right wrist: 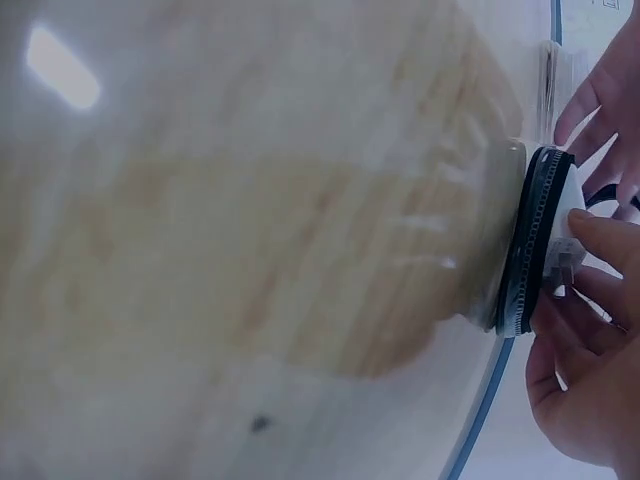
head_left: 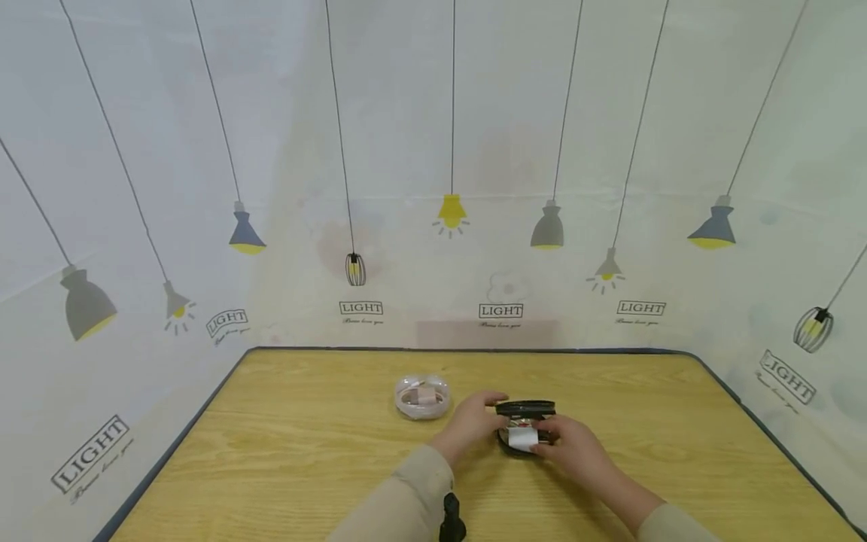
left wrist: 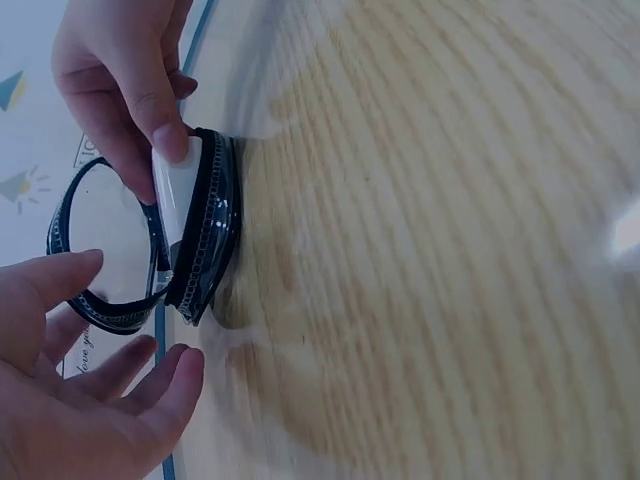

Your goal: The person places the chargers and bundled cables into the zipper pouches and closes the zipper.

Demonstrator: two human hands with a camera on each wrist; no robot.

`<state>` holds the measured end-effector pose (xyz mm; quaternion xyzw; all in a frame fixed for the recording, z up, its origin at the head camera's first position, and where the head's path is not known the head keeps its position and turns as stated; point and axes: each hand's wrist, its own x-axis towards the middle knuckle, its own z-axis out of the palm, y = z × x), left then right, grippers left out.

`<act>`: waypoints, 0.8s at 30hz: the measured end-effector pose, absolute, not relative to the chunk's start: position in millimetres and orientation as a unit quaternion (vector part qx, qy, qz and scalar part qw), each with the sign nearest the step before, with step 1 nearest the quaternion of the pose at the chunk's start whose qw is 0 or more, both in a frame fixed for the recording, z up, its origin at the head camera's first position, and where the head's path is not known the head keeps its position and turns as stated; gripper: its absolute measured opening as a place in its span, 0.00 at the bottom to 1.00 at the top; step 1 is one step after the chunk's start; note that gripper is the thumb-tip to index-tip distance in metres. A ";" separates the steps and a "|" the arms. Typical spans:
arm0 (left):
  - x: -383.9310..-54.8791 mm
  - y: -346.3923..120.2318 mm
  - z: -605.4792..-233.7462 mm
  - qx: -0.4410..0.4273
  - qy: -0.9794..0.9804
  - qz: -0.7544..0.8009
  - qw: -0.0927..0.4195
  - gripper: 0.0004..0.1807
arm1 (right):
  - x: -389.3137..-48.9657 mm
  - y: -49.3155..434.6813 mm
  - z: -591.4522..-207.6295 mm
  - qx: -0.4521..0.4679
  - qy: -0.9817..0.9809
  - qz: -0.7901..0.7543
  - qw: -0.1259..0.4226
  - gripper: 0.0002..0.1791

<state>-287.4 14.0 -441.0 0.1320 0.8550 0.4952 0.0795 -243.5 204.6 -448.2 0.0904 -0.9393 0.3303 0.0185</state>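
A small round pouch (head_left: 526, 409) with clear walls and black zip trim stands with its lid raised at the right of the table's middle. My right hand (head_left: 572, 452) pinches a white block (head_left: 523, 438) like a charger plug, its thumb on the white face, inside the pouch's lower half. In the left wrist view the block (left wrist: 178, 195) sits against the black rim. My left hand (left wrist: 100, 380) is spread at the lid (left wrist: 105, 240), fingers loosely bent and thumb tip over its edge. A greyish clear piece (right wrist: 562, 262) shows by the block in the right wrist view.
Left of my hands stands a clear round case (head_left: 422, 399) with a cable and a pinkish block inside. The wooden table (head_left: 305, 452) has a dark edge, with a lamp-print backdrop (head_left: 433, 150) behind it. A black object (head_left: 451, 518) shows near my left sleeve.
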 end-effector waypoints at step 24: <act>-289.7 13.2 -447.6 0.131 0.822 0.544 0.100 0.14 | -250.6 199.4 -443.0 0.089 -0.951 0.296 0.018 0.10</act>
